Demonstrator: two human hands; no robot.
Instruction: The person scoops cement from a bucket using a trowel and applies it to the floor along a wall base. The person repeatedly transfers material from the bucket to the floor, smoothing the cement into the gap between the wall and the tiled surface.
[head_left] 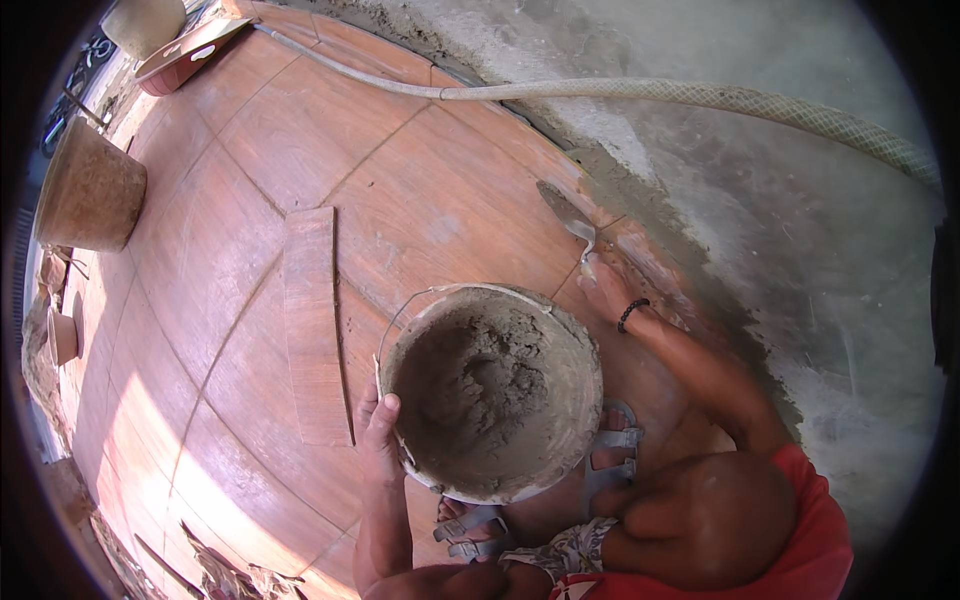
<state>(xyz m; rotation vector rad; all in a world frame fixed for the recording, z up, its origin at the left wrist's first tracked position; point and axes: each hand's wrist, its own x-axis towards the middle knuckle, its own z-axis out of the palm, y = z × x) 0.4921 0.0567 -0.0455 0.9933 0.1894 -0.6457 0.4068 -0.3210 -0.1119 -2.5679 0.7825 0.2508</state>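
Observation:
A round bucket of wet grey mortar stands in front of my feet, its thin wire handle lying against the far left of the rim. My left hand grips the bucket's left rim, thumb over the edge. Beyond the bucket to the right, my right hand is closed round the handle of a trowel. The trowel's pointed blade reaches away from me, low over the tiled floor's edge beside a strip of wet mortar. A loose cut tile lies left of the bucket.
Wood-look tiles cover the floor. A pale hose crosses the far side onto a grey concrete surface. At the left stand a dirty bucket and a small bowl; a reddish basin sits far left.

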